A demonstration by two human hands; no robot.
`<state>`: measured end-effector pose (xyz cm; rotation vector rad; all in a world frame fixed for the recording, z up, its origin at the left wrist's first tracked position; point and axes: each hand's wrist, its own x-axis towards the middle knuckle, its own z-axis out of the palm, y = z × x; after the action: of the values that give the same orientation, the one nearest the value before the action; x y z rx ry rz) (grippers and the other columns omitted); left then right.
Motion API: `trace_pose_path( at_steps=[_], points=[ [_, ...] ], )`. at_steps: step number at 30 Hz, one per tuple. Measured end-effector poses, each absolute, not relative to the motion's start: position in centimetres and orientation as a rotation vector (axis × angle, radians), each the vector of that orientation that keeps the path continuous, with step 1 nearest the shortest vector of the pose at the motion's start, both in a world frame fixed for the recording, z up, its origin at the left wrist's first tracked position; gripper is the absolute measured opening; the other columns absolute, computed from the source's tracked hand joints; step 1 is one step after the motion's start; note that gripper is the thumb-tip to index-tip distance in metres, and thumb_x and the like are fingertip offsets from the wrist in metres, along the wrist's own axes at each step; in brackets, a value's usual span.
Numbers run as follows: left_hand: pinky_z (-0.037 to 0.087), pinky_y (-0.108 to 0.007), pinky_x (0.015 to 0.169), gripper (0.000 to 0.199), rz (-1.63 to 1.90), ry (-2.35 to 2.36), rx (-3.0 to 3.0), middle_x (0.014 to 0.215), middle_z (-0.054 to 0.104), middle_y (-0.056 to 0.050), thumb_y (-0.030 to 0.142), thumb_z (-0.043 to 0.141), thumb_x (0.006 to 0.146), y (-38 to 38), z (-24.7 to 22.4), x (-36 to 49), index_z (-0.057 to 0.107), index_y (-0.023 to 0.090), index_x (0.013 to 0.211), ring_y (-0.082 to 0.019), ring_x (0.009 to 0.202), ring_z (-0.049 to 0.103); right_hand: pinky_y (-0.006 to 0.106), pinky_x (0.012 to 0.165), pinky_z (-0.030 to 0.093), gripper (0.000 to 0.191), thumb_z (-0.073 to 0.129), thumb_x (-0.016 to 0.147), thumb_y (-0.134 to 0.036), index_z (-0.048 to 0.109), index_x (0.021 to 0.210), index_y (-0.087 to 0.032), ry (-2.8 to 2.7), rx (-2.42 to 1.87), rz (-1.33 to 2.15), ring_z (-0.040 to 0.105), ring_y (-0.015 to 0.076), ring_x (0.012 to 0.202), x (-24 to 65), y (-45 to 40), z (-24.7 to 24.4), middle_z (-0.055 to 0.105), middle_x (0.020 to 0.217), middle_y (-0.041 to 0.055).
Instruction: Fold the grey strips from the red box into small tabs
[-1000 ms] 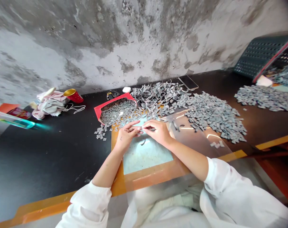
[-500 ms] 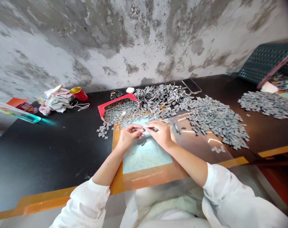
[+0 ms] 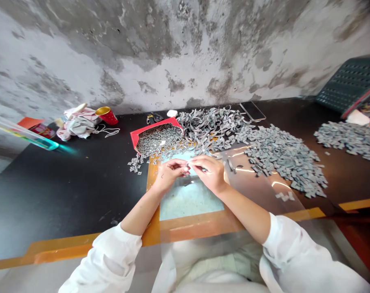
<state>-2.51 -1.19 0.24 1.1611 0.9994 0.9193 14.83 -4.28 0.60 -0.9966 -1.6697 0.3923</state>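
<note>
Our left hand (image 3: 169, 176) and right hand (image 3: 211, 174) meet, fingertips pinched on a tiny piece (image 3: 188, 164) above the desk (image 3: 90, 195) — judged light, slippery by its smallness, stiffness unclear — best gripped at its edges by fingertips.

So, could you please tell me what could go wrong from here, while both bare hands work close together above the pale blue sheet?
The tiny piece, shape unclear, pinched between left hand and right hand might slip and be hard to find. Small grey pieces lie loose outside the red open-fronted box, so a bump could scatter more. The curled grey strips lie right beside the box, so both kinds might get mixed.
</note>
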Motion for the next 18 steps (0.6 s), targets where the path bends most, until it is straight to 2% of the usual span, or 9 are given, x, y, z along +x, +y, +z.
trace_pose_path(
  at_steps=[6, 14, 18],
  points=[
    [0.055, -0.025, 0.058, 0.034, 0.990, 1.002, 1.135, 0.072, 0.068, -0.003, 0.035, 0.083, 0.062, -1.02, -0.02, -2.61, 0.070, 0.017, 0.087, -0.014, 0.062, 0.066, 0.032, 0.084, 0.055, 0.016, 0.059, 0.086, -0.021, 0.073, 0.092, -0.027, -1.702, -0.992, 0.441, 0.068, 0.0175, 0.092, 14.96, -4.20, 0.34, 0.073, 0.099, 0.0036],
    [0.054, -0.025, 0.058, 0.030, 1.022, 1.042, 1.323, 0.073, 0.068, -0.003, 0.034, 0.082, 0.062, -1.02, 0.18, -2.86, 0.074, 0.017, 0.086, -0.014, 0.060, 0.063, 0.029, 0.085, 0.055, 0.020, 0.057, 0.088, -0.019, 0.073, 0.097, -0.027, -1.803, -0.959, 0.338, 0.068, 0.0155, 0.092, 15.29, -3.93, 0.03, 0.073, 0.101, 0.0023],
    [0.055, -0.025, 0.061, 0.028, 1.054, 1.021, 1.438, 0.083, 0.069, -0.004, 0.035, 0.079, 0.067, -1.01, 0.27, -3.01, 0.075, 0.019, 0.089, -0.013, 0.065, 0.062, 0.030, 0.083, 0.053, 0.020, 0.057, 0.088, -0.020, 0.073, 0.096, -0.028, -1.858, -1.028, 0.291, 0.067, 0.0159, 0.092, 15.30, -3.76, -0.03, 0.072, 0.102, 0.0024]
  ],
)
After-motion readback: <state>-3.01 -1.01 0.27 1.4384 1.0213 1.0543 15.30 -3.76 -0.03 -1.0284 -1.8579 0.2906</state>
